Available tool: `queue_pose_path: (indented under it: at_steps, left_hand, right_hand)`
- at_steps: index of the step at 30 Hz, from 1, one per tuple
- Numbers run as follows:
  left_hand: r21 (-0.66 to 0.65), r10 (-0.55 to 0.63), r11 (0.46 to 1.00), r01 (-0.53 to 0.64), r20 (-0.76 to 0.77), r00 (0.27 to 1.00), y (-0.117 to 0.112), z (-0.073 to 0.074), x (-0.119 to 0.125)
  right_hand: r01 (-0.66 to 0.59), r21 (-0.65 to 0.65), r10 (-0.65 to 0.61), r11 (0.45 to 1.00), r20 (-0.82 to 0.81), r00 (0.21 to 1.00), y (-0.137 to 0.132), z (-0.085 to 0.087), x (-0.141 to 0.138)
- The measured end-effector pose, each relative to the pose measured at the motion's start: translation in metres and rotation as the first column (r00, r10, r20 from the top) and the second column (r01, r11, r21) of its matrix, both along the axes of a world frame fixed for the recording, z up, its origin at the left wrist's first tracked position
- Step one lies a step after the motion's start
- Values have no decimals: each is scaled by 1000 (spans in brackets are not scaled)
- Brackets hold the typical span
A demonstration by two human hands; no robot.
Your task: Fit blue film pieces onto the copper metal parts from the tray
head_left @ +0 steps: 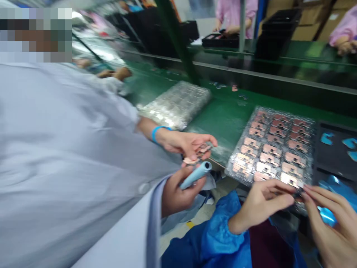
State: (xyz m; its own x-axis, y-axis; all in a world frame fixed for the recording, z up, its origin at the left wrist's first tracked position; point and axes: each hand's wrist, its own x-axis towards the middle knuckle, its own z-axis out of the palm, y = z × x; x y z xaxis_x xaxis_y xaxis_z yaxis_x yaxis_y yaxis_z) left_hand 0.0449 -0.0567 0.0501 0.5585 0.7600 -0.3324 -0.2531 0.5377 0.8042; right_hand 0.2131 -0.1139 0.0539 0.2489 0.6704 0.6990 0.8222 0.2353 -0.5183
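At the lower right, my left hand (pixel 263 204), in a blue sleeve (pixel 225 223), pinches a small dark part (pixel 298 192). From the other side my right hand (pixel 330 217) closes its fingertips on the same part, whose details are blurred and mostly covered. Both hands are over the near edge of a clear plastic tray (pixel 232 163) filled with rows of copper-coloured metal plates (pixel 272 150). Crumpled shiny blue film (pixel 327 216) lies beside my right hand.
A person in a white coat (pixel 83 149) stands close at left, holding a small copper-coloured part (pixel 203 149) and a light blue cylindrical tool (pixel 196 175). Another clear tray (pixel 178 102) lies on the green bench (pixel 214 119). Blue pieces (pixel 327 139) rest on a black surface (pixel 334 163) at right.
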Motion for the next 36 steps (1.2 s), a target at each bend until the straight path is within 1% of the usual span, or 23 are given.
queue_pose_path:
  at_steps: [3,6,11,15,19,22,27,32,36]
  left_hand:
    - [-3,58,998,-58,-14,998,0,0,-3]
    - [-20,81,997,-81,-12,997,4,-3,-4]
    - [-57,109,992,-113,-68,992,5,-5,-3]
    - [-79,133,987,-139,-76,988,2,-6,-3]
    - [-134,165,977,-169,-43,985,2,-8,-2]
    - [-188,171,967,-175,-37,985,1,-6,-2]
    - [-222,145,964,-144,-12,989,0,-3,-1]
    - [-248,191,952,-179,25,981,0,-5,-1]
    - [-269,187,949,-164,60,981,0,-6,-1]
  right_hand:
    - [-24,-21,24,999,5,1000,1,7,-12]
    - [-1,-31,2,1000,28,1000,4,8,-17]
    - [42,-3,-41,999,180,983,4,9,-21]
    - [2,35,-12,999,296,955,1,8,-19]
    - [-37,15,29,999,377,926,-3,6,-16]
    - [-49,10,39,999,431,901,-4,6,-15]
    - [-39,11,30,999,449,893,-7,5,-14]
    - [-64,2,56,998,460,886,-9,3,-15]
    - [-63,19,48,998,457,888,-8,5,-16]
